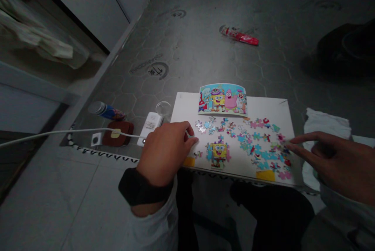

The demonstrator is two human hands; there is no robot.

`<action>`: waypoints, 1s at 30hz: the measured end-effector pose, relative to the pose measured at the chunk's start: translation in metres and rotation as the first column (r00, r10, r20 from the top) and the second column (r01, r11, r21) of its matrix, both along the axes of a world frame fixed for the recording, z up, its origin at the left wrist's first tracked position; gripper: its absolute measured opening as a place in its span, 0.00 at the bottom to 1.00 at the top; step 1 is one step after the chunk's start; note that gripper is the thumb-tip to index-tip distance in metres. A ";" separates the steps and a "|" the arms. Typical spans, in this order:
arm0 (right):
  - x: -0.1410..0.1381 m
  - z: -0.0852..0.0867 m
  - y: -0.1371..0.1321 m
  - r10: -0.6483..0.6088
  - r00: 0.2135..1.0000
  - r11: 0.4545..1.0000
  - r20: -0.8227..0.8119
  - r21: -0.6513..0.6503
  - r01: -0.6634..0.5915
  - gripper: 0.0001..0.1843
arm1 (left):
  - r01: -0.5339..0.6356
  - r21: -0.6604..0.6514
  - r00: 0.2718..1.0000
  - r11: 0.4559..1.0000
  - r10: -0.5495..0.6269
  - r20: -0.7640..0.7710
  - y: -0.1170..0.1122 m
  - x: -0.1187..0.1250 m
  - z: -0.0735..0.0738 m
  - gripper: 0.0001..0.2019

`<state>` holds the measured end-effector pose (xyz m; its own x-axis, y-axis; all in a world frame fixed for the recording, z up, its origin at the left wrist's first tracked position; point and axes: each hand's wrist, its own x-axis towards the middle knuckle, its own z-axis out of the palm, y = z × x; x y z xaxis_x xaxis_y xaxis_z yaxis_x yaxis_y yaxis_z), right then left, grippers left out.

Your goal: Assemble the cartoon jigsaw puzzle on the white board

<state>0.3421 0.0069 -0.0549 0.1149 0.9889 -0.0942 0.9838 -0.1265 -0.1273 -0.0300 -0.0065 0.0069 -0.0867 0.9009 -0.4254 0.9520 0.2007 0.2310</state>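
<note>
Picture card (222,100) sits above puzzle pieces (264,155) mid-frame, likely for reference; left hand (164,147) half-curled, narrowly parted; right hand (341,161) narrowed, hold unclear

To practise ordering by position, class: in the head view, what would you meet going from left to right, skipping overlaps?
Blue container → left hand → joined puzzle section → rightmost yellow patch → right hand.

grey mat (199,63) (hexagon-patterned) | on it: white board (186,108) | red packet (246,39) | blue cylinder (114,112)

V. dim — soft sheen upper ctr, RH edge darker
</note>
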 end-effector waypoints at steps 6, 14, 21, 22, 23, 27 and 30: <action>-0.033 0.027 0.003 -0.001 0.996 0.997 -0.091 -0.080 -0.007 0.58 | 0.135 0.097 0.990 0.986 -0.138 0.024 0.006 0.021 -0.010 0.09; -0.040 0.032 0.001 0.040 0.982 0.998 -0.182 -0.035 -0.047 0.56 | 0.305 0.142 0.950 0.942 -0.311 0.027 0.000 0.042 -0.017 0.15; -0.035 0.025 -0.002 0.047 0.990 0.999 -0.132 -0.001 -0.048 0.49 | 0.394 0.172 0.917 0.903 -0.398 -0.016 -0.004 0.063 -0.018 0.18; -0.034 0.025 -0.003 0.049 0.990 0.999 -0.134 0.007 -0.048 0.48 | 0.405 0.184 0.912 0.896 -0.411 -0.007 -0.005 0.065 -0.020 0.18; -0.033 0.024 -0.003 0.051 0.989 0.999 -0.138 0.014 -0.049 0.47 | 0.410 0.194 0.908 0.891 -0.419 0.008 -0.005 0.067 -0.021 0.19; -0.031 0.024 -0.005 0.052 0.986 0.998 -0.159 0.036 -0.047 0.43 | 0.420 0.187 0.899 0.888 -0.435 0.048 -0.004 0.071 -0.026 0.20; -0.030 0.025 -0.006 0.065 0.984 0.997 -0.165 0.052 -0.057 0.37 | 0.426 0.188 0.896 0.885 -0.441 0.046 -0.003 0.072 -0.024 0.19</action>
<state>0.3117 0.0014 -0.0299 0.0413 0.9973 -0.0600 0.9539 -0.0572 -0.2945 0.0417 -0.0098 -0.0175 0.3582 0.8989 -0.2524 0.9104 -0.2762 0.3081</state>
